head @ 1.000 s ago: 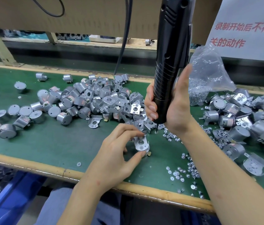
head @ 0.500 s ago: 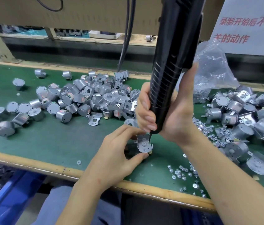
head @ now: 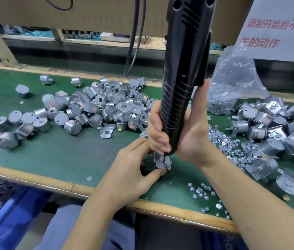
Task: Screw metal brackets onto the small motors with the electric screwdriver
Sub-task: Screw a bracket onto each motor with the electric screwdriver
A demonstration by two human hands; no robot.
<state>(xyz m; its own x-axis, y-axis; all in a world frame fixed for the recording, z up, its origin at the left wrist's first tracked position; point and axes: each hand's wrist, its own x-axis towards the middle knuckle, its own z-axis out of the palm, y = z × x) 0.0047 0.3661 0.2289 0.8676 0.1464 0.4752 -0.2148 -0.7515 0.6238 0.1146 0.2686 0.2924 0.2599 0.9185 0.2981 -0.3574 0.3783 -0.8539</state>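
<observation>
One bracket (head: 161, 161) is what matters just now: it sits flat on top of a motor near the front edge of the counter (head: 61, 154). My left hand (head: 133, 170) pinches the pair between thumb and curled fingers, so the motor itself is almost wholly hidden from me. My right hand (head: 184, 134) is wrapped round the lower end of the screwdriver (head: 184, 69), which stands nearly upright with its bit down on the bracket's face, just above my left thumb. I judge the bracket to be thin stamped sheet, light and stiff, with sharp edges and little tabs. It would likely slide or spin on the motor's smooth top if the bit turns before the screw bites. I'd best hold it by the rim, thumb against one edge and fingers against the opposite side, clear of the bit. The motor is a small metal can, I'd guess fairly dense, smooth-sided and apt to roll, so it wants pressing down on the counter rather than lifting. The screwdriver is long and probably top-heavy, so gripping it low near the tip gives me aim. Loose screws (head: 200, 191) lie scattered to the right near the front edge. A bag of screws (head: 233, 83) stands behind my right hand, and a pile of motors (head: 106, 109) lies farther back to the left.
</observation>
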